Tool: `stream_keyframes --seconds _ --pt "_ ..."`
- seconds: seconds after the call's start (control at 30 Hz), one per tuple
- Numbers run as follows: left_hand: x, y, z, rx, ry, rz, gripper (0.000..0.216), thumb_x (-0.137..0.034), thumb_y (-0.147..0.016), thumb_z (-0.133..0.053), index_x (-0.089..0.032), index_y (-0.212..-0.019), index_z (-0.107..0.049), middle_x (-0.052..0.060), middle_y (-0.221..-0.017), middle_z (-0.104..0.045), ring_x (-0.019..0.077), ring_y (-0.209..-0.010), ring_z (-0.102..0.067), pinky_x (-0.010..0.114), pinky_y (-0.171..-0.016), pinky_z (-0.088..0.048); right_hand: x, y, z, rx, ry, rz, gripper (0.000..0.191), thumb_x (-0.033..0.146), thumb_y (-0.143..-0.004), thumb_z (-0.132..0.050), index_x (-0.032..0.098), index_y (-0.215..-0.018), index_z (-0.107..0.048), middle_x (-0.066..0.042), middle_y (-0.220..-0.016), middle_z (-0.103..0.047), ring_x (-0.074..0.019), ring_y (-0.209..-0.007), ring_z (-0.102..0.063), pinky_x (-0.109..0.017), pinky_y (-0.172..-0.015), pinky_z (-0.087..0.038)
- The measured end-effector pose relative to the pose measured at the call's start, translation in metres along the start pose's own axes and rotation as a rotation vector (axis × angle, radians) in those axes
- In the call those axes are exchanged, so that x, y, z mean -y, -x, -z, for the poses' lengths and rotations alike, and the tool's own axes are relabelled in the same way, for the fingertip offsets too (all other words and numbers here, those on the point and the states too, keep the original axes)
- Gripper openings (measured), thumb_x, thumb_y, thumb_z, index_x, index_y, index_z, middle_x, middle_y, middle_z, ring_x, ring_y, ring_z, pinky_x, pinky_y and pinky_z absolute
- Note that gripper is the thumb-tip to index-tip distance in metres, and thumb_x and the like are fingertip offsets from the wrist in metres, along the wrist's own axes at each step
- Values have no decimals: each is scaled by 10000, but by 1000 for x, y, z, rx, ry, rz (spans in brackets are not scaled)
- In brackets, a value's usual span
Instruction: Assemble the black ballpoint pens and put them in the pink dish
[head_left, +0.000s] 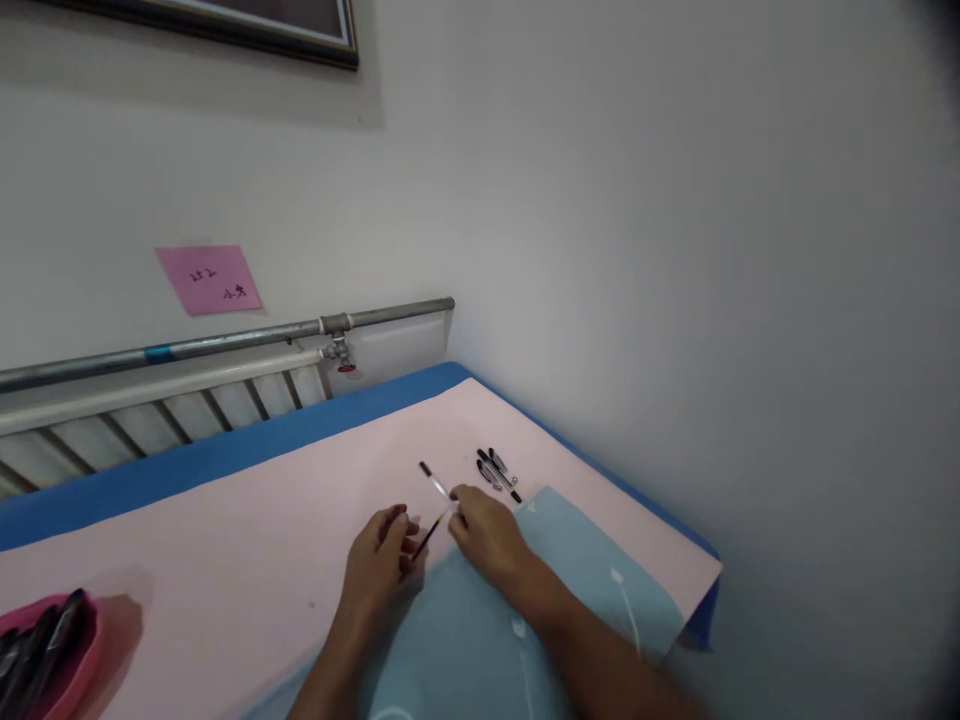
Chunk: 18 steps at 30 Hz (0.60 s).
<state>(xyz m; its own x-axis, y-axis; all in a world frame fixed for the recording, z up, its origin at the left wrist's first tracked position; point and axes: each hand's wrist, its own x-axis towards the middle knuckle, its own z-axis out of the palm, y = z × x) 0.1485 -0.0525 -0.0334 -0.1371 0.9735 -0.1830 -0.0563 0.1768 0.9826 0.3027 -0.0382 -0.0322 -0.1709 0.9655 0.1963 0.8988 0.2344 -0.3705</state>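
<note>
My left hand (379, 560) pinches a thin black pen refill (429, 535) near its lower end. My right hand (486, 530) is closed around a clear pen barrel (435, 485) that points up and left, its dark tip away from me. The refill's upper end meets the barrel at my right fingers. Both hands rest on a pale blue sheet (585, 570) laid over a pink table cover (247, 540). Just beyond my right hand lie several small black pen caps and parts (496, 468).
A pink tray (71, 665) holding several black pens sits at the lower left. A blue table edge (225, 450) runs along the back, with a radiator (172, 405), a metal pipe and a red valve behind it. White walls close in at the back and right.
</note>
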Motion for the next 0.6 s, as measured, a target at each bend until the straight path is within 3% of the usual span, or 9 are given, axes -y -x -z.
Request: stream_keyframes --seconds 0.07,0.17,0.3,0.37,0.47,0.53,0.6 --pt "2 -1 0 11 126 73 376 -405 -660 -593 -118 -903 -589 79 -754 -636 138 -570 -577 266 -505 -456 16 7 -6 8 -108 150 250 180 -801 -428 198 -1032 -521 -33 -951 -602 -144 -841 -556 -230 -725 -392" --pt "1 -2 4 -13 265 70 359 -381 -660 -613 -126 -913 -593 62 -766 -638 139 -645 -604 268 -603 -479 31 12 -12 30 -322 351 280 186 -813 -444 210 -1083 -510 -34 -967 -601 -138 -852 -552 -233 -730 -405" --pt "-4 -6 20 -134 362 3 357 -382 -639 -624 -136 -894 -578 -4 -626 -579 109 -550 -558 239 -525 -461 22 -5 -11 -48 -440 327 173 198 -837 -432 199 -925 -581 -27 -867 -612 -130 -804 -554 -237 -720 -413" --pt "-8 -7 31 -155 331 -16 364 -397 -642 -614 -157 -910 -563 -47 -568 -517 64 -431 -459 185 -404 -379 13 -19 -8 -87 -328 257 175 141 -807 -438 176 -883 -592 -47 -872 -603 -138 -800 -547 -249 -720 -412" --pt "-13 -5 45 -141 242 2 405 -457 -675 -564 -194 -980 -533 -70 -566 -470 23 -351 -324 135 -322 -211 9 -37 -3 148 -57 422 269 67 -740 -450 189 -932 -594 -49 -992 -593 -152 -912 -520 -253 -773 -389" --pt "-14 -3 52 -113 217 9 439 -493 -696 -531 -216 -1036 -507 -74 -576 -458 13 -337 -285 128 -321 -170 14 -43 -1 287 84 493 269 60 -718 -455 192 -897 -605 -51 -962 -606 -167 -916 -520 -256 -757 -382" --pt "-15 -2 56 -79 217 2 454 -512 -708 -516 -222 -1056 -496 -76 -577 -442 6 -331 -252 130 -324 -147 22 -44 -2 337 143 484 237 46 -689 -457 174 -816 -610 -69 -870 -623 -188 -847 -545 -266 -703 -381"
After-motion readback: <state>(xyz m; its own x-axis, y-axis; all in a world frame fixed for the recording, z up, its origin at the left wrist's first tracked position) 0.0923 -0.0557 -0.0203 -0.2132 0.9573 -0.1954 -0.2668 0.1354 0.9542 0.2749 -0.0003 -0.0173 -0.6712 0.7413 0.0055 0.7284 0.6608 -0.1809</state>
